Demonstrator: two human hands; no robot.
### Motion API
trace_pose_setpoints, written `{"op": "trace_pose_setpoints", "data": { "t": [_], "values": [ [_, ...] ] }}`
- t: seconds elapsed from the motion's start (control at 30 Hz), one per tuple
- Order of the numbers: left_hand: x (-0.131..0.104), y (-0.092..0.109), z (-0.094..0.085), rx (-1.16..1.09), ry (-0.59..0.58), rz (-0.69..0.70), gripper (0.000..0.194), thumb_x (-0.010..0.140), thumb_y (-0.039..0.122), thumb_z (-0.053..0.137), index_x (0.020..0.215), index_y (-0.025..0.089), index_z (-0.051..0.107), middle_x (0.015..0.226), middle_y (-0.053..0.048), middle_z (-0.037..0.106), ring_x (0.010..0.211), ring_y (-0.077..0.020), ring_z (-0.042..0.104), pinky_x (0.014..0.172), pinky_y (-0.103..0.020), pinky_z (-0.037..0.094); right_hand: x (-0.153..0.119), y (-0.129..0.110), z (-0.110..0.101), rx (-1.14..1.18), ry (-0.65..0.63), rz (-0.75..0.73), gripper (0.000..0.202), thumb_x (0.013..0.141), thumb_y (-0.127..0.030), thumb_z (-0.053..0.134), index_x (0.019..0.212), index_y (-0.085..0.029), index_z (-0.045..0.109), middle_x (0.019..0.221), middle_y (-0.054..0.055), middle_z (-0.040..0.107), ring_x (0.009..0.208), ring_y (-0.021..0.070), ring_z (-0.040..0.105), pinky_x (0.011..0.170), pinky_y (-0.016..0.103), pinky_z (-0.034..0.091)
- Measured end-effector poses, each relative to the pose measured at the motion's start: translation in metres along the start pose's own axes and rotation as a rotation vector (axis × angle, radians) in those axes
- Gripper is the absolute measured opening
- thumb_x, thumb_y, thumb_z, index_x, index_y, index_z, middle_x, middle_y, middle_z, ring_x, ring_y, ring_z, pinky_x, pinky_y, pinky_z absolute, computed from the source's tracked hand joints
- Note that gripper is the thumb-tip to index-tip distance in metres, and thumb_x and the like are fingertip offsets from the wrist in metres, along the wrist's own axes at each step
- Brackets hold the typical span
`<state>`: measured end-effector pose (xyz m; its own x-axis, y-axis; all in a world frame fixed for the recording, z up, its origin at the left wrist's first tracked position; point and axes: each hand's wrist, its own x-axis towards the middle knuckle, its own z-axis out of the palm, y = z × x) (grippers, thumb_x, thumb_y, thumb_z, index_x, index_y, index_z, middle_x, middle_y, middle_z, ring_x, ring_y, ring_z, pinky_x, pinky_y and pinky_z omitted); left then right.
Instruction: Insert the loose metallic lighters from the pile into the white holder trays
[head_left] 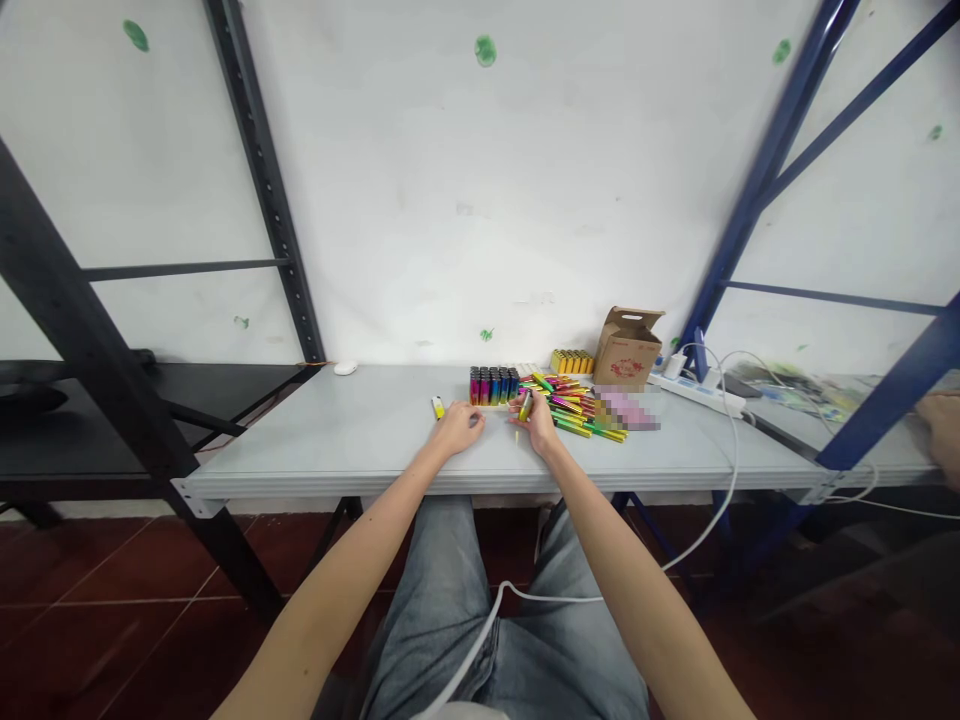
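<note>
Grey-white tabletop, with the left hand and the right hand over it. Counts: one tube held, yellowish with a darker part, detail too small to read. One block of standing cylinders, dark-topped, shading magenta to blue, packed in rows; rows overlap, exact number unclear. One heap of loose tubes, red, pink, green, yellow, crossing one another, too tangled to count. One block of yellow cylinders at the back, one open brown carton beside it, one white power strip, one yellow-and-white item, one small yellowish piece between the hands.

Edges: front table edge passes under both forearms; hands inside it. Widest run of surface lies left of the left hand, out to a white round object near the back. Right side tighter: heap, blurred pinkish patch, carton, strip, white cable dropping past the front edge.

Position: right hand pinches the tube, tilted, between thumb and fingers, just left of the heap. Left hand curled, near the standing block; cannot tell whether it grips anything. Tube sits to its right, across a gap.
</note>
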<state>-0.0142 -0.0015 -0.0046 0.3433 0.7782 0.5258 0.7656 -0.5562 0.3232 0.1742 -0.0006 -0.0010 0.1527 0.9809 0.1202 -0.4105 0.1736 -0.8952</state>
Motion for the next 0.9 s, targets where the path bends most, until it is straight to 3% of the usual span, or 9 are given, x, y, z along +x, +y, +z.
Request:
{"op": "trace_pose_setpoints", "data": {
  "t": [0.67,0.9],
  "values": [
    [0.0006,-0.0015,0.0014,0.003,-0.034,-0.027,0.024,0.088,0.029,0.051,0.090,0.018,0.073,0.101,-0.009,0.072,0.105,-0.0263,0.062,0.095,-0.035,0.049,-0.0005,0.0003,0.0004,-0.065,-0.020,-0.013,0.043,0.090,-0.055,0.042,0.071,-0.021,0.060,0.067,0.002,0.065,0.060,0.0135,0.058,0.053,0.024,0.050],
    [0.0007,-0.0007,0.0004,0.001,-0.029,-0.021,0.024,0.088,0.028,0.051,0.089,0.018,0.073,0.101,-0.010,0.072,0.104,-0.0267,0.063,0.096,-0.036,0.049,-0.0001,0.0009,-0.0005,-0.047,0.005,-0.022,0.046,0.089,-0.062,0.043,0.068,-0.022,0.052,0.056,-0.001,0.053,0.048,0.0100,0.047,0.041,0.020,0.035]
  ]
}}
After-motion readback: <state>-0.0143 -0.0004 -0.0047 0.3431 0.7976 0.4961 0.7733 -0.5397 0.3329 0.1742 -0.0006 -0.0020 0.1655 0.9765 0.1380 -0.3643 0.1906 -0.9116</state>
